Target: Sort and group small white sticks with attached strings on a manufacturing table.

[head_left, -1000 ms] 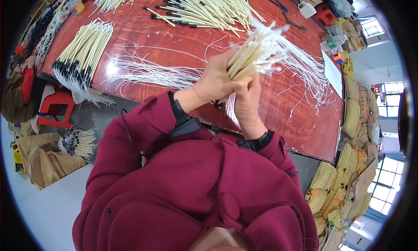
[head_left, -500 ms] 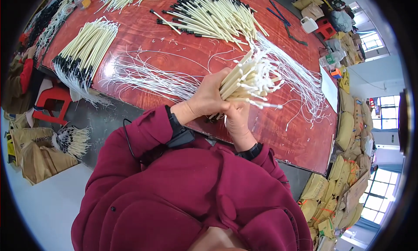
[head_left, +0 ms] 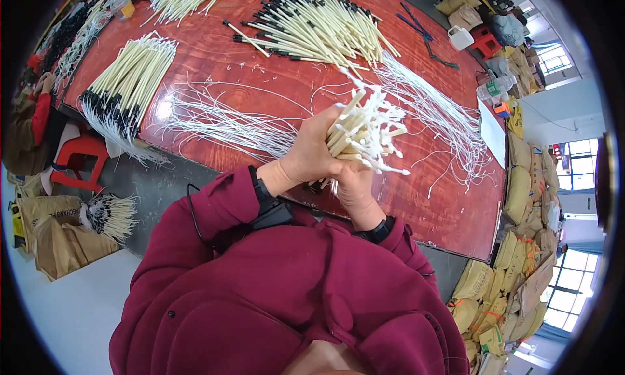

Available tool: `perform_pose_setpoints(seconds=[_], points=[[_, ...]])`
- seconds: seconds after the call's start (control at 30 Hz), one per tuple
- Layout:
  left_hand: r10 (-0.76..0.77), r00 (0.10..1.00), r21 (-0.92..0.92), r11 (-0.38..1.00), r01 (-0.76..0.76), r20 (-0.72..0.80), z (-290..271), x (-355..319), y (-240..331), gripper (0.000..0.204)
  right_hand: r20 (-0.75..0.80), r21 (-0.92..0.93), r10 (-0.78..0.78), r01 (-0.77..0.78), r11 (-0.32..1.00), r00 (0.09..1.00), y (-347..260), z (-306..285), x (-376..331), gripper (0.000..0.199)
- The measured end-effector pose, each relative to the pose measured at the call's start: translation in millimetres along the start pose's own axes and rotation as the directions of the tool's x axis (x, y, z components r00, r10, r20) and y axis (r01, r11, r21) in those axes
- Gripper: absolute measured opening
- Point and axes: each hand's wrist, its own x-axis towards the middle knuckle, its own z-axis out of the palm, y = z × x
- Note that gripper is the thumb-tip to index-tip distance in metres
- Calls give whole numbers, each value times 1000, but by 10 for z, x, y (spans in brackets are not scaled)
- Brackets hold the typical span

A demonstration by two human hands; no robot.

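Near the table's front edge, both my hands are wrapped round one bundle of pale sticks. The sticks end in white knotted tips that fan out up and to the right. My left hand grips the bundle from its left side. Just below and to the right, my right hand closes round its lower part, touching the left. The bundle's lower ends are mostly hidden under my hands. White cords lie loose on the red table left of my hands, and more white strings spread to the right.
A large pile of black-ended sticks lies at the far middle of the red table. A second stack of sticks sits at the left edge. Red stool stands on the floor at left; sacks are heaped at right.
The bundle has tilted in my hands, its white tips shifting left and bunching closer together. Both hands keep their hold in nearly the same place.
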Motion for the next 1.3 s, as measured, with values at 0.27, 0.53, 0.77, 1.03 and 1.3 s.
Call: perform_pose_setpoints(seconds=[0.27,0.53,0.77,1.03,1.3], points=[[128,992,50,991,-128,-2,23,-6,53,60,28,-151,-130,133,980,991,-104,-18,-26,61],[-140,989,-306,940,148,50,145,-46,-96,50,16,-208,31,-27,978,999,203,-227,-29,76],[-328,933,-426,830,359,146,-54,97,43,44,-10,-396,-256,232,889,967,96,1,137,100],[-317,946,-409,857,314,64,-171,73,113,42,150,-691,-387,377,617,910,-74,33,85,110],[-228,973,-455,864,213,24,-286,62,412,38,169,-597,-438,445,667,883,-252,202,65,111]])
